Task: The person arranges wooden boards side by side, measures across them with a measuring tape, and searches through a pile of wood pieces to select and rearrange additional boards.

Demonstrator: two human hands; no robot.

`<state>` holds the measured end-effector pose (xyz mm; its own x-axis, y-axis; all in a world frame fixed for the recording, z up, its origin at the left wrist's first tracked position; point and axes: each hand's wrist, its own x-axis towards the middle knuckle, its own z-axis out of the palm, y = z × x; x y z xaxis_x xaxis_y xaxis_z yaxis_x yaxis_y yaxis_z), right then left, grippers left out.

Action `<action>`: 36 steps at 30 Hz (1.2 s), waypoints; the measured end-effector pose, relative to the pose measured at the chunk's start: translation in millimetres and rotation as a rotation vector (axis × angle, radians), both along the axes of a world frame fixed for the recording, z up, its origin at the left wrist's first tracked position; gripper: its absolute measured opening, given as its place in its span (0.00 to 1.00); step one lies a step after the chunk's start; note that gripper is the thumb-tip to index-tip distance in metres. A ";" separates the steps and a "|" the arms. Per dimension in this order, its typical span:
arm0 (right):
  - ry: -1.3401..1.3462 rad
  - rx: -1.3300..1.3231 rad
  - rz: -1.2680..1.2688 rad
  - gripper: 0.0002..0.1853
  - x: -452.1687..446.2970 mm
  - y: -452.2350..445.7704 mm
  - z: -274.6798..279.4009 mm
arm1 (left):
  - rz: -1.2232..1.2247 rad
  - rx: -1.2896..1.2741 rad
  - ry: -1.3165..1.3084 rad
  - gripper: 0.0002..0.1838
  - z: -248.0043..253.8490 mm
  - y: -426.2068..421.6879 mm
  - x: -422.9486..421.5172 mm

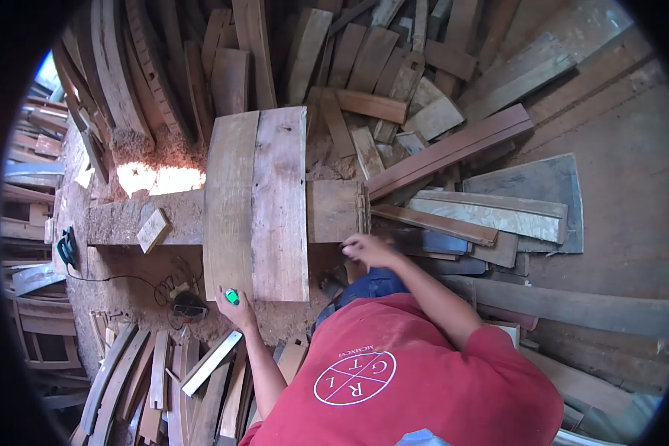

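Two hands (236, 311), two adjoining boards (279, 201)

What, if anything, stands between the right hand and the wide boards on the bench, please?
Nothing visible does: the right hand is by the near edge of the bench, right of the wide boards; the left hand is at their near-left corner.

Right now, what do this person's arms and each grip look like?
The left arm and right arm are bare below the short sleeves of a red shirt. The left grip and right grip are gloveless. A white circle with letters marks the shirt.
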<state>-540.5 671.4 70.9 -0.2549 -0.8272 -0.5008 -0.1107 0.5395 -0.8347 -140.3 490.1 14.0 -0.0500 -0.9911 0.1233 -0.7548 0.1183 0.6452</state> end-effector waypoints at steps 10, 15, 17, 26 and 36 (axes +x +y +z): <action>0.543 -0.121 -0.638 0.13 -104.3 160.6 101.2 | -0.153 -0.049 0.122 0.28 1.2 -2.4 -75.6; 0.562 -0.177 -0.708 0.13 -122.0 192.6 99.1 | -0.224 -0.103 0.192 0.28 29.4 -6.1 -135.3; 0.489 -0.177 -0.759 0.14 -128.0 193.8 90.9 | -0.214 -0.120 0.230 0.25 33.8 -7.8 -156.5; 0.214 -0.164 -0.714 0.13 -243.0 36.5 86.2 | -0.376 0.175 0.503 0.13 72.0 -5.7 -291.8; 0.723 0.140 -0.099 0.31 -572.6 -367.7 -24.7 | -0.479 0.245 0.052 0.29 -13.1 -17.1 -472.4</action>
